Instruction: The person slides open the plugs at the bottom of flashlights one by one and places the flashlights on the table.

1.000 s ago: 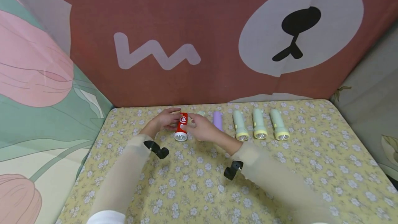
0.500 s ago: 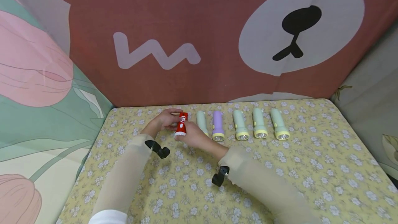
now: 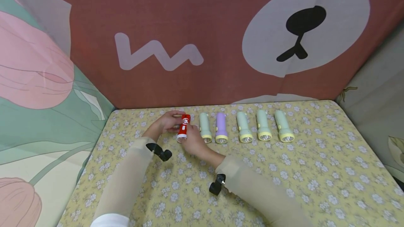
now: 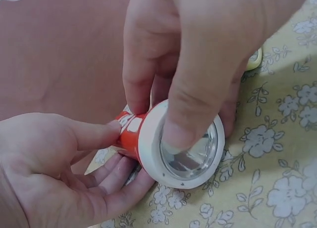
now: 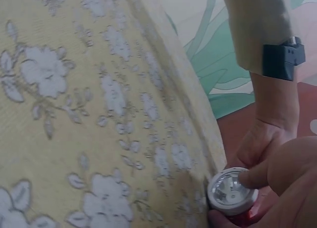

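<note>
A small red flashlight (image 3: 183, 127) with a white head lies at the left end of a row on the flowered table (image 3: 284, 185). My left hand (image 3: 168, 121) holds its red body (image 4: 130, 133) between thumb and fingers. My right hand (image 3: 192, 143) grips the white head (image 4: 184, 150), thumb pressed over the lens (image 5: 229, 188) and fingers curled round the rim. Both hands meet at this flashlight.
To the right lie a pale green flashlight (image 3: 204, 127), a purple one (image 3: 221, 127) and three more pale green ones (image 3: 262, 125), lenses facing me. A brown bear-print backdrop (image 3: 221, 45) stands behind the table. The table's left edge (image 5: 188, 89) is near.
My right hand has drawn back toward me and left, uncovering the pale green and purple flashlights, and now grips the red flashlight's head. The left hand has stayed put.
</note>
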Demonstrator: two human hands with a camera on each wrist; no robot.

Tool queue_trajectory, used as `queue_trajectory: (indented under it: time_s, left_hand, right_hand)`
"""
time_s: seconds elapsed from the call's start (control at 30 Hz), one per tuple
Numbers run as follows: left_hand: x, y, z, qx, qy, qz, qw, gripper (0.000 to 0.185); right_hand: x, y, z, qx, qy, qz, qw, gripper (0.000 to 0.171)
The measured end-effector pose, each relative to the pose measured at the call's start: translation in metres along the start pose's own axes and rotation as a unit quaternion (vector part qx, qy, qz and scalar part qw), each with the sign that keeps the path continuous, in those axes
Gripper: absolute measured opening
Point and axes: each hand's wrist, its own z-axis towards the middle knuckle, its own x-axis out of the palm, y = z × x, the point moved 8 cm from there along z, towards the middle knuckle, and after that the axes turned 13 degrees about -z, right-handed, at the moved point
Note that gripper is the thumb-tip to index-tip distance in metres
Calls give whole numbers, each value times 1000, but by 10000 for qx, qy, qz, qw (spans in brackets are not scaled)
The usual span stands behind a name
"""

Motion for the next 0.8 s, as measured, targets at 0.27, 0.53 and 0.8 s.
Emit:
queue_trajectory:
  time_s: [0.27, 0.53, 0.8]
  left_hand:
    - [-2, 2, 1, 76, 156, -217, 9996, 51]
    - [-3, 4, 2, 144, 292, -174, 9993, 51]
    - [-3, 2, -2, 160, 350, -267, 9989, 51]
  right_hand:
    - [5, -3, -1, 244, -186, -250, 9992, 58]
    - [2, 0, -4, 216, -216, -282, 9991, 59]
    - [-3, 3, -6, 194, -102, -119, 9997, 60]
